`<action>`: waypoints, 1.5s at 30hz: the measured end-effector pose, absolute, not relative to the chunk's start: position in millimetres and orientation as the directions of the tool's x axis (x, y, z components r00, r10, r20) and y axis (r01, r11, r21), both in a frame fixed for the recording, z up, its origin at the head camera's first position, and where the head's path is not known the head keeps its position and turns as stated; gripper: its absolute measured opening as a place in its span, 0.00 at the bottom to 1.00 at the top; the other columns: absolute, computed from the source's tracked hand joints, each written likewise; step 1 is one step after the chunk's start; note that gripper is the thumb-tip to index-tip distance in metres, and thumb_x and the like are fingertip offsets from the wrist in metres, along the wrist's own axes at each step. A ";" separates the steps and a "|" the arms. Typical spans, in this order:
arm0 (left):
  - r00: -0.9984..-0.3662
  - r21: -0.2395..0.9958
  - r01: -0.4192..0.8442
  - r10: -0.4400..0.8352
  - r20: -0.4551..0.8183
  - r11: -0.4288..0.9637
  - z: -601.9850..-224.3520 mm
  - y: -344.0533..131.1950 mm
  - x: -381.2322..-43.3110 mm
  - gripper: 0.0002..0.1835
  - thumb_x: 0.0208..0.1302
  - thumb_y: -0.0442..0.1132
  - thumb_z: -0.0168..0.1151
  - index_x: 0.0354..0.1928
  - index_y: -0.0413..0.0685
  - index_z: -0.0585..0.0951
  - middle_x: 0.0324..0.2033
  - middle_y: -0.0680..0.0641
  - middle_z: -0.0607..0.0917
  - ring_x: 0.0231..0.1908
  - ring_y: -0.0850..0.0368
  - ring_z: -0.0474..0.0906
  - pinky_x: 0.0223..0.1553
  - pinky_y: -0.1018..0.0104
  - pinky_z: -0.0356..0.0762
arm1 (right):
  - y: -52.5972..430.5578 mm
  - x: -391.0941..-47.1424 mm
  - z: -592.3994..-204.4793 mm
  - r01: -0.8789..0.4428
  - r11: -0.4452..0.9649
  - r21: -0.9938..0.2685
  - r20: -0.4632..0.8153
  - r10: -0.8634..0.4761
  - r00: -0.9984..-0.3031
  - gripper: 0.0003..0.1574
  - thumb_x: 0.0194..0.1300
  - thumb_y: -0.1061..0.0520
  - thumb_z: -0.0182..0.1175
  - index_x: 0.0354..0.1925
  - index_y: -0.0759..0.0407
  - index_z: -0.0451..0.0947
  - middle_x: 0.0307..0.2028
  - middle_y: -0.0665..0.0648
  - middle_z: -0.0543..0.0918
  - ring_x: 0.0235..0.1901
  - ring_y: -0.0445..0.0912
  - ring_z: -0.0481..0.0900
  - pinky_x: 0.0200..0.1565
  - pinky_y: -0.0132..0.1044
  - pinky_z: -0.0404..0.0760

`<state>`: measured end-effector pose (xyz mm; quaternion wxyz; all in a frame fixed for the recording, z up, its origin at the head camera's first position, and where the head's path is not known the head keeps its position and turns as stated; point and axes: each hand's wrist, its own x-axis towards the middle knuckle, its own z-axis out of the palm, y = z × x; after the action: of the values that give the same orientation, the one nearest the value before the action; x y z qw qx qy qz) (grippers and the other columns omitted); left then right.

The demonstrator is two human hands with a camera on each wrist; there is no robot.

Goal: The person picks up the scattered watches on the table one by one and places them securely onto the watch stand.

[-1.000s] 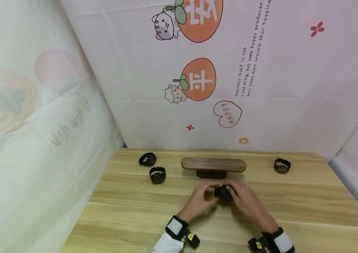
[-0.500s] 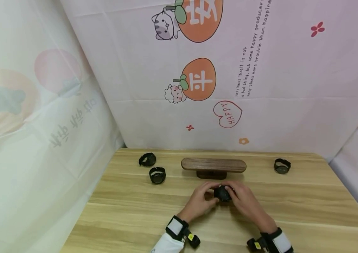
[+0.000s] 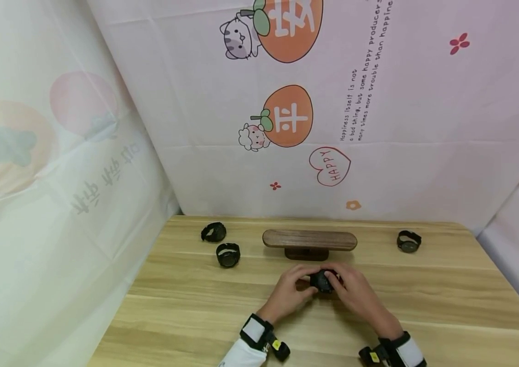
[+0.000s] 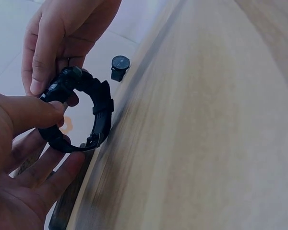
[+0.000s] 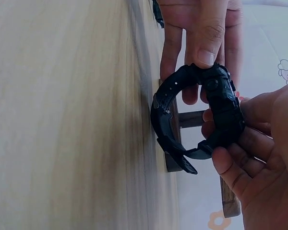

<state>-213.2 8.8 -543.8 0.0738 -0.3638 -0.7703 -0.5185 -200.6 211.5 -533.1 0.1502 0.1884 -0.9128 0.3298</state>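
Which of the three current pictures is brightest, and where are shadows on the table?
Head view: brightest, soft shadow on the table near the held watch; left wrist view: dim, bluish, long dark streak along the table; right wrist view: also dim, similar streak.

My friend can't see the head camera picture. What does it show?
A person's left hand and right hand hold a black watch at a wooden table. Beyond is a brown stand, two more watches to its left, another watch to its right.
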 end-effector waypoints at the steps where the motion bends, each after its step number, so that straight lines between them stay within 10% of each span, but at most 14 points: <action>1: -0.731 0.748 0.631 0.482 0.484 0.205 -547.7 9.2 -214.7 0.25 0.57 0.26 0.66 0.58 0.38 0.77 0.51 0.40 0.80 0.51 0.49 0.78 0.47 0.61 0.82 | 211.5 -200.4 -533.3 -0.443 0.711 -0.547 0.397 -0.245 -0.884 0.12 0.70 0.57 0.57 0.51 0.51 0.79 0.46 0.52 0.82 0.43 0.45 0.79 0.38 0.43 0.81; 9: -0.780 0.756 0.592 0.437 0.449 0.280 -566.4 7.4 -223.6 0.24 0.62 0.36 0.66 0.60 0.54 0.77 0.53 0.54 0.79 0.53 0.62 0.74 0.49 0.68 0.79 | 211.4 -200.8 -535.3 -0.452 0.720 -0.526 0.425 -0.237 -0.873 0.15 0.71 0.53 0.56 0.54 0.52 0.77 0.47 0.54 0.81 0.43 0.46 0.78 0.36 0.43 0.82; 16: -0.845 0.838 0.496 0.349 0.406 0.227 -568.5 7.5 -226.8 0.23 0.61 0.35 0.67 0.59 0.52 0.76 0.51 0.52 0.78 0.48 0.59 0.77 0.44 0.72 0.81 | 211.6 -200.9 -535.8 -0.495 0.701 -0.513 0.483 -0.241 -0.842 0.30 0.64 0.47 0.64 0.60 0.58 0.73 0.57 0.58 0.75 0.57 0.54 0.71 0.53 0.56 0.76; 35: -0.897 0.925 0.356 0.324 0.300 0.130 -567.0 7.1 -227.7 0.19 0.65 0.36 0.63 0.56 0.53 0.74 0.49 0.49 0.78 0.49 0.58 0.77 0.45 0.69 0.81 | 206.7 -203.8 -537.7 -0.498 0.720 -0.484 0.527 -0.215 -0.822 0.40 0.53 0.47 0.72 0.61 0.59 0.73 0.59 0.60 0.75 0.59 0.55 0.70 0.57 0.57 0.73; 45: -0.865 0.911 0.407 0.352 0.359 0.071 -536.5 7.2 -211.1 0.18 0.64 0.21 0.53 0.55 0.33 0.73 0.46 0.35 0.79 0.47 0.43 0.79 0.43 0.62 0.83 | 207.8 -205.1 -539.5 -0.500 0.712 -0.492 0.545 -0.195 -0.815 0.38 0.52 0.49 0.73 0.60 0.59 0.74 0.57 0.60 0.77 0.58 0.54 0.70 0.57 0.57 0.73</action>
<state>-211.1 7.2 -536.5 0.0218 -0.2591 -0.7314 -0.6304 -205.1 207.8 -539.5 0.2338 0.1941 -0.8953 0.3257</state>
